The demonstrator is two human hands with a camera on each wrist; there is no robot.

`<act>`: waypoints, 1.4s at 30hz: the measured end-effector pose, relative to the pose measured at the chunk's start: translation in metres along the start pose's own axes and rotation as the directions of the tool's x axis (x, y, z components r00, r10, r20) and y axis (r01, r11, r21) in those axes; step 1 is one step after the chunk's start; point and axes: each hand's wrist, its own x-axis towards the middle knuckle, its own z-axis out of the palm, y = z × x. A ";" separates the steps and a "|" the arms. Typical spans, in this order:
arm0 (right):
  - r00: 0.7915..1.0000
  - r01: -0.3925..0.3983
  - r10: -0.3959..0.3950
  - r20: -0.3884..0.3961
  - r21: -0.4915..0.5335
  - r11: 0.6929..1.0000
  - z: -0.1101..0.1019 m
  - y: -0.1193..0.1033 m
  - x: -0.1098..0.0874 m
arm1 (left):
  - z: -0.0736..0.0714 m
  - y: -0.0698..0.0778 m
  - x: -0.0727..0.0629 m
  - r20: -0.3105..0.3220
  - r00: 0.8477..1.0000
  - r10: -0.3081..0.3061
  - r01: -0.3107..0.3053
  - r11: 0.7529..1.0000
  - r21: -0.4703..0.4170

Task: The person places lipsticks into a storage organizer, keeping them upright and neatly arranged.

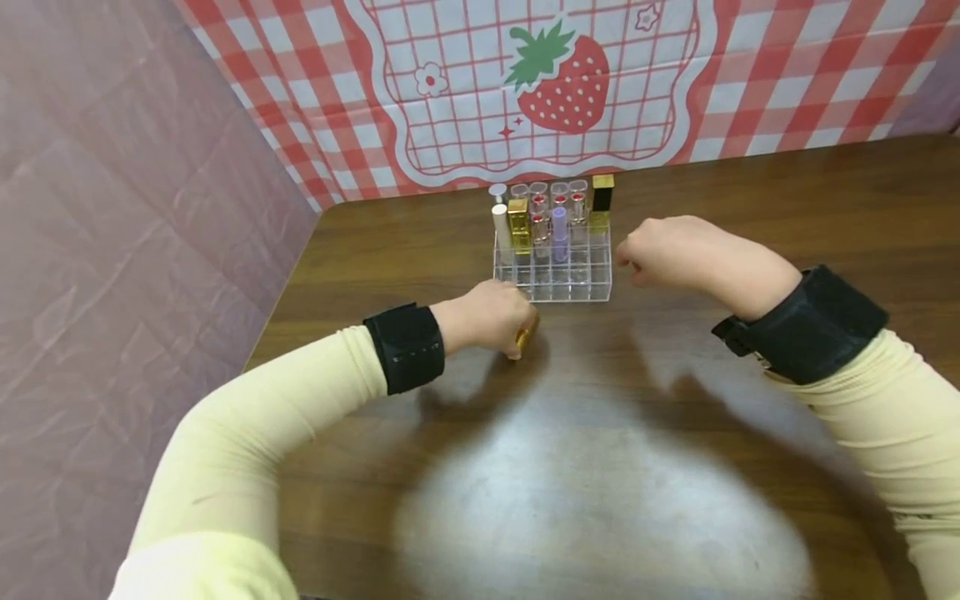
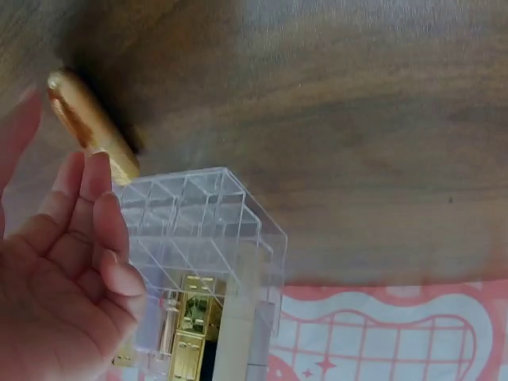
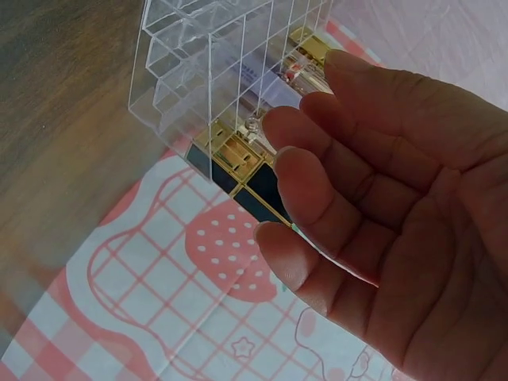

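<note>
A gold lipstick tube [image 2: 94, 127] lies on the table just in front of a clear lipstick organizer [image 1: 592, 292]. My left hand [image 1: 495, 315] reaches down over this tube; in the left wrist view its fingertips [image 2: 97, 163] overlap the tube's side, while the thumb stands a little apart from it. Several lipsticks fill the back rows of the organizer, among them a white tube [image 1: 502, 227], a gold one [image 1: 519, 225], a lilac one [image 1: 559, 233] and a black-and-gold one [image 1: 602, 193]. To the organizer's right, my right hand [image 1: 671, 250] hovers with loosely bent fingers and holds nothing.
The brown wooden table [image 1: 600, 483] spreads out in front of the organizer. Behind it hangs a red-and-white checked cloth [image 1: 810, 75] with a strawberry print. A pinkish curtain [image 1: 112, 250] borders the table on the left.
</note>
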 end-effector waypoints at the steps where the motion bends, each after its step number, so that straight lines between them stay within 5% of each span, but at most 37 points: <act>1: 1.000 0.000 0.000 0.000 -0.001 1.000 0.000 0.000 0.000 | 0.000 0.001 0.000 -0.001 1.000 -0.018 0.018 1.000 -0.005; 9: 1.000 0.001 -0.001 -0.010 -0.003 1.000 0.000 -0.003 0.000 | 0.005 0.001 -0.002 0.068 0.971 -0.229 0.233 0.971 -0.059; 14: 1.000 0.006 -0.006 -0.015 -0.001 1.000 0.001 -0.002 0.000 | 0.013 -0.006 -0.003 0.138 0.952 -0.275 0.285 0.957 -0.061; 18: 1.000 0.004 -0.004 -0.010 0.004 1.000 0.001 -0.002 0.000 | 0.009 -0.011 -0.003 0.133 0.949 -0.287 0.297 0.953 -0.063; 25: 1.000 0.003 -0.003 -0.007 0.011 1.000 0.001 0.000 0.000 | -0.040 -0.019 0.001 -0.014 0.954 -0.299 0.296 0.948 -0.113; 32: 0.999 -0.015 0.013 0.039 0.047 0.999 0.002 0.006 -0.003 | -0.096 -0.027 0.022 -0.120 0.933 -0.339 0.299 0.917 -0.264; 36: 0.998 -0.018 0.015 0.054 0.054 0.998 0.003 0.007 -0.005 | -0.109 -0.026 0.042 -0.130 0.932 -0.338 0.292 0.914 -0.283; 42: 0.998 -0.019 0.016 0.053 0.047 0.999 0.003 0.008 -0.009 | -0.110 -0.020 0.067 -0.174 0.935 -0.309 0.283 0.946 -0.157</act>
